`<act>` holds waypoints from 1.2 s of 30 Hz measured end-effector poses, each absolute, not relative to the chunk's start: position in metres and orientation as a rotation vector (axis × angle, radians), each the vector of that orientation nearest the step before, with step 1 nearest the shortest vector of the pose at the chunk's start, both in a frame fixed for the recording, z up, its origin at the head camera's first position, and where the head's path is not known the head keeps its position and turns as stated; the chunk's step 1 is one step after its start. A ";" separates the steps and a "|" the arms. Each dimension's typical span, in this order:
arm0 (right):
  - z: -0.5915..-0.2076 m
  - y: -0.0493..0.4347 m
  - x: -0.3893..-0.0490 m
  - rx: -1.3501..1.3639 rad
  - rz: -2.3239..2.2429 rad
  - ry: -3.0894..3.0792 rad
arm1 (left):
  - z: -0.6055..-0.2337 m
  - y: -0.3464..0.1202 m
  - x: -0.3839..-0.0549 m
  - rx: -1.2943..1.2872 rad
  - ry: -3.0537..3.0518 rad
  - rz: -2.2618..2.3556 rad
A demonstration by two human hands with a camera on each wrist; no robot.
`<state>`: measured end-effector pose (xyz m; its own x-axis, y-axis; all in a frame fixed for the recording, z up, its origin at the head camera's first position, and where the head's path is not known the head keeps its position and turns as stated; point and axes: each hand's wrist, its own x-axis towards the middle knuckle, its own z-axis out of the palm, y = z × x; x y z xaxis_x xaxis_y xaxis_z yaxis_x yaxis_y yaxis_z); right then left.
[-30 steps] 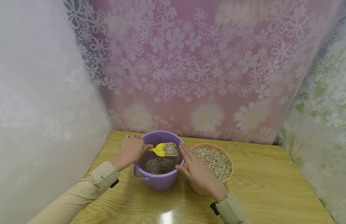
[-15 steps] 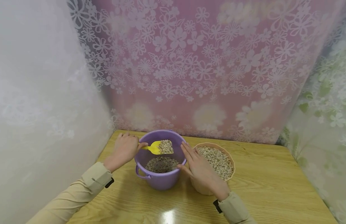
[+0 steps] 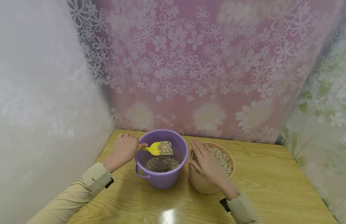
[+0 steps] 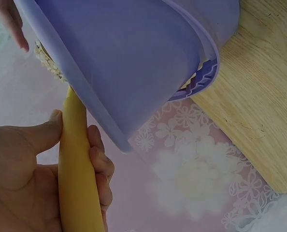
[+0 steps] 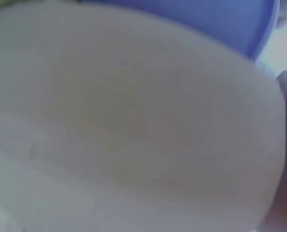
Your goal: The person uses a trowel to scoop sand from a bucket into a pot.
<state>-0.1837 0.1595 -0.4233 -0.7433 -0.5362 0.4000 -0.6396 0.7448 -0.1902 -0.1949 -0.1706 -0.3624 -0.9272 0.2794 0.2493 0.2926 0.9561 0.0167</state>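
Note:
My left hand (image 3: pixel 124 152) grips the handle of a yellow toy shovel (image 3: pixel 154 149). On its blade lies a heap of small pale gravel (image 3: pixel 165 147), held over the mouth of a purple bucket (image 3: pixel 161 182). More gravel covers the bucket's bottom. The left wrist view shows fingers and thumb wrapped round the yellow handle (image 4: pixel 76 164), close to the bucket rim. With straight fingers, my right hand (image 3: pixel 209 165) lies over the left rim of a peach tub (image 3: pixel 202 185) nearly full of gravel. In the right wrist view the tub's wall (image 5: pixel 134 125) fills most of the picture, blurred.
Bucket and tub stand side by side on a wooden table (image 3: pixel 262 193). The bucket's handle (image 3: pixel 142 173) hangs at its left front. A pink floral curtain (image 3: pixel 173 77) rises behind, with pale sheets at both sides.
My right hand has left the bucket's right rim and shifted right onto the tub. My left hand drew the loaded shovel slightly left, then stayed nearly still.

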 end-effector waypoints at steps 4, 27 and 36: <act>-0.420 0.185 -0.185 0.816 0.441 -2.674 | -0.363 -0.170 -0.195 -0.433 -2.859 -0.052; -0.445 0.277 -0.160 0.580 0.519 -2.881 | -0.358 -0.167 -0.196 -0.506 -2.755 -0.046; -0.446 0.276 -0.161 0.585 0.517 -2.885 | -0.344 -0.150 -0.203 -0.529 -2.747 -0.053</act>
